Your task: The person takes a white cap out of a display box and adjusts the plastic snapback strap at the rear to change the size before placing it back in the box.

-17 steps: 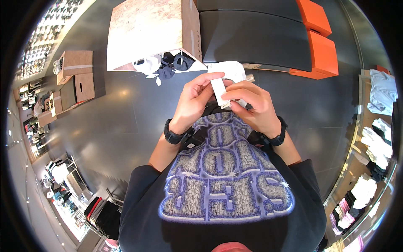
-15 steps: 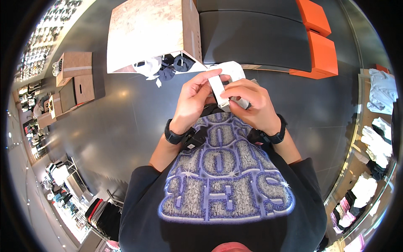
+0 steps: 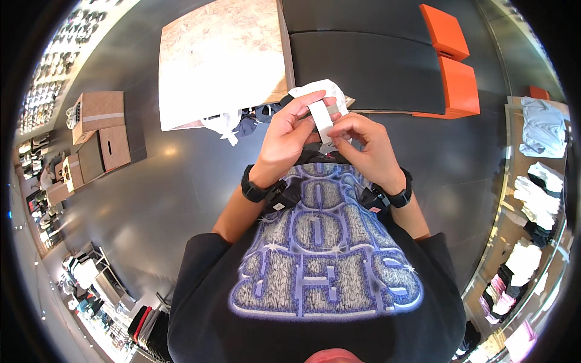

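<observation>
In front of my chest, my left hand (image 3: 283,136) pinches the upper part of a flat white strip (image 3: 321,121), which looks like a tag or label. My right hand (image 3: 370,145) has its thumb and fingertips at the strip's lower end. Behind the strip hangs a rounded white fabric item (image 3: 315,89), perhaps a cap, partly hidden by my fingers. Something small and grey shows between strip and fabric. Wristbands with dark devices sit on both wrists.
A wood-board table (image 3: 224,54) stands ahead left, white and dark fabric items (image 3: 245,125) under its edge. Beside it is a black padded bench (image 3: 366,69) with orange boxes (image 3: 458,88) at its right. Cardboard-brown boxes (image 3: 114,145) stand left; folded clothes (image 3: 535,193) line the right shelf.
The white strip has turned flatter toward me, and my right fingers have slid to its lower end and loosened. The view has shifted slightly.
</observation>
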`<state>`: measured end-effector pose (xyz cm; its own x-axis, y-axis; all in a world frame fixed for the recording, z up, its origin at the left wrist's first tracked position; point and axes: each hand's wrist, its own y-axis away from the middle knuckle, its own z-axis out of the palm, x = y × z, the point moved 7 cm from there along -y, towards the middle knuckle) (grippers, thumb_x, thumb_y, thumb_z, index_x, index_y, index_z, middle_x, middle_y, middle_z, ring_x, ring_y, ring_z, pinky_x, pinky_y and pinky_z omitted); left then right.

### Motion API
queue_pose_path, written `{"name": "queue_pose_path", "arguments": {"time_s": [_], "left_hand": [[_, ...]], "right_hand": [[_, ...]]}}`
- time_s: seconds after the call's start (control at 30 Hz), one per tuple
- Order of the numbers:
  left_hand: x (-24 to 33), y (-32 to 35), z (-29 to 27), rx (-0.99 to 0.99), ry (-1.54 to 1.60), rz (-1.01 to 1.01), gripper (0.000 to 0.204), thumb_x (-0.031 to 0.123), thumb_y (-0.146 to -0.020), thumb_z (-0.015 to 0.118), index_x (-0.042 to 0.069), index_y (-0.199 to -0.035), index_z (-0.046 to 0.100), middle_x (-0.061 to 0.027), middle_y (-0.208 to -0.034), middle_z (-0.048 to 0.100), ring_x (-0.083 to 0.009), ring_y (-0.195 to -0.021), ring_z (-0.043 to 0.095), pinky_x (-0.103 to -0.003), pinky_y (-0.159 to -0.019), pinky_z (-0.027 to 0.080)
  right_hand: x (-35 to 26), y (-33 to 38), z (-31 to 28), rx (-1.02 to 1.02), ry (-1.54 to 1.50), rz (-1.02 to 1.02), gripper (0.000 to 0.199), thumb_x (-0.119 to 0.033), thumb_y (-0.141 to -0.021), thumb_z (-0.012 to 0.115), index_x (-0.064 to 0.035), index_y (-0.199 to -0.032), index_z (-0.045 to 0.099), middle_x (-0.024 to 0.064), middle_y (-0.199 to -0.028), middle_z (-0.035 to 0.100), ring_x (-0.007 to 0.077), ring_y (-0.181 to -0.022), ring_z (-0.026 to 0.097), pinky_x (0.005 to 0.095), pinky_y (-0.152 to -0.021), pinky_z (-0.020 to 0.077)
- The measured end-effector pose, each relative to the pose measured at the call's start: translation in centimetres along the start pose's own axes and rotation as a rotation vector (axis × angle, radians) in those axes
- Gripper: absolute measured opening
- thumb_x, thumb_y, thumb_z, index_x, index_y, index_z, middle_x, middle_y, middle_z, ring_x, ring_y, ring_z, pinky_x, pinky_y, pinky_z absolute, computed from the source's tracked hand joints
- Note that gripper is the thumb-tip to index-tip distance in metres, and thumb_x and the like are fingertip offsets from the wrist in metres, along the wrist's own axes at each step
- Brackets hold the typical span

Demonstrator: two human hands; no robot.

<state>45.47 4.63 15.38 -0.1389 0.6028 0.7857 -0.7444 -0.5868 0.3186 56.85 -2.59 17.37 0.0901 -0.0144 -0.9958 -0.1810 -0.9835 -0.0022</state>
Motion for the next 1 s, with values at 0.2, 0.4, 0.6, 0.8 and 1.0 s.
{"name": "queue_pose_path", "arguments": {"time_s": [0.2,0.4,0.6,0.8,1.0], "left_hand": [[0.2,-1.0,-0.7,-0.024,0.019,0.016,0.043,-0.004,-0.096,0.034,0.001,-0.138,0.040,-0.0130,-0.133,0.053,-0.0213,-0.116,0.057,-0.035,-0.095,0.050],[0.4,-2.4,-0.9,-0.079,0.051,0.056,0.038,-0.001,-0.097,0.034,0.001,-0.134,0.044,-0.0143,-0.133,0.053,-0.0210,-0.117,0.056,-0.034,-0.094,0.051],[0.7,-2.8,-1.2,-0.117,0.009,0.028,0.038,-0.002,-0.096,0.033,0.001,-0.131,0.046,-0.0125,-0.130,0.055,-0.0176,-0.113,0.057,-0.032,-0.094,0.051],[0.1,-2.8,-1.0,-0.131,0.013,-0.030,0.037,-0.003,-0.095,0.033,0.002,-0.129,0.047,-0.0115,-0.127,0.056,-0.0155,-0.110,0.058,-0.028,-0.089,0.051],[-1.2,-3.3,-0.6,-0.181,0.007,-0.080,0.036,0.000,-0.096,0.035,0.002,-0.130,0.048,-0.0130,-0.121,0.060,-0.0151,-0.105,0.060,-0.027,-0.089,0.050]], "right_hand": [[0.7,-0.3,0.2,0.007,-0.053,0.285,0.024,0.002,-0.085,0.060,0.0013,-0.109,0.055,0.0009,-0.081,0.058,0.0063,-0.072,0.054,0.0217,-0.065,0.0440],[0.5,-1.6,0.1,-0.034,-0.023,0.338,0.027,0.003,-0.086,0.059,0.0006,-0.112,0.051,0.0012,-0.079,0.055,0.0063,-0.071,0.053,0.0215,-0.065,0.0439],[0.5,-1.6,0.3,0.010,0.098,0.307,0.025,0.002,-0.085,0.060,0.0007,-0.109,0.052,0.0013,-0.075,0.056,0.0071,-0.067,0.051,0.0230,-0.062,0.0415],[-0.3,-1.1,0.7,0.050,0.207,0.298,0.023,0.002,-0.085,0.060,0.0012,-0.107,0.053,0.0039,-0.073,0.056,0.0116,-0.067,0.054,0.0261,-0.065,0.0447],[-0.2,-0.1,0.8,0.089,0.336,0.262,0.020,0.003,-0.085,0.062,-0.0005,-0.101,0.050,0.0021,-0.073,0.056,0.0081,-0.066,0.052,0.0223,-0.064,0.0432]]}}
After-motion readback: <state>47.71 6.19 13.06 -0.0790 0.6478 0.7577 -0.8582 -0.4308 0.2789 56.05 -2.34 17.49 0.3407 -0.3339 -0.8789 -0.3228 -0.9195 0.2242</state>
